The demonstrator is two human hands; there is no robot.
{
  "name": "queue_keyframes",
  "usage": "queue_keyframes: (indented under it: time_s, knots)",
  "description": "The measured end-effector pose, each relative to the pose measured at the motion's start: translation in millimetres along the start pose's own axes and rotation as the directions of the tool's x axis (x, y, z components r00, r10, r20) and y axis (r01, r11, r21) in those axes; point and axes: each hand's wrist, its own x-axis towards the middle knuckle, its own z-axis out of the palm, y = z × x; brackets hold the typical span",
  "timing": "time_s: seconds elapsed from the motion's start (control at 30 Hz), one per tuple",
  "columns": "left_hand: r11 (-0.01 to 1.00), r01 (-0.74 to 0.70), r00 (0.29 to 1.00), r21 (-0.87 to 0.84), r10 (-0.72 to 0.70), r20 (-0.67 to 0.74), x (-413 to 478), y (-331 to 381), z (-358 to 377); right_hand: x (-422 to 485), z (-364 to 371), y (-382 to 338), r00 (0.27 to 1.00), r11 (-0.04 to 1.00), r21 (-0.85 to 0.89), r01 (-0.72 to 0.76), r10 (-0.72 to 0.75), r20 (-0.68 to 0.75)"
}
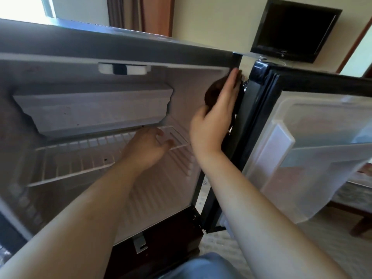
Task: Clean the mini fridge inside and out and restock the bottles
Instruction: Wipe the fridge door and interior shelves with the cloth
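Wire shelf (80, 158) inside mini fridge (100, 45), door (322, 148) open to the right, television (293, 31) behind (above the door)

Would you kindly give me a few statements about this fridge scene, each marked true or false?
1. The fridge door stands open. True.
2. Bottles stand on the wire shelf. False: no bottles show on it; only the left hand is at its front right corner.
3. The right hand presses a dark cloth against the mini fridge at its right front edge. True.
4. The left hand holds the cloth. False: the cloth is under the right hand.
5. The television shows a bright picture. False: its screen is dark.
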Motion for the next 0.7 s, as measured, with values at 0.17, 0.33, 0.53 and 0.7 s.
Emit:
queue_keyframes:
  time_s: [0.17,0.33,0.53,0.7]
  knots:
    - [0.999,0.016,1.0,-0.04,-0.017,-0.017,-0.6,0.5,-0.1,0.6,-0.6,22.2,0.976,0.974,-0.078,0.214,-0.211,0.047]
    - [1.0,-0.005,1.0,0.017,0.005,0.002,-3.0,1.4,-1.1,-94.3,-21.3,92.6,0.94,0.956,-0.235,0.178,-0.094,0.329]
    - [0.998,-0.045,0.999,0.036,0.045,0.005,-4.6,0.8,-1.0,-158.7,-50.5,111.3,0.903,0.969,-0.208,0.13,-0.029,0.428]
    - [0.998,-0.047,0.998,0.037,0.049,-0.034,-4.0,1.2,1.3,-89.5,-16.5,58.5,0.862,0.887,-0.154,0.436,-0.361,0.356]
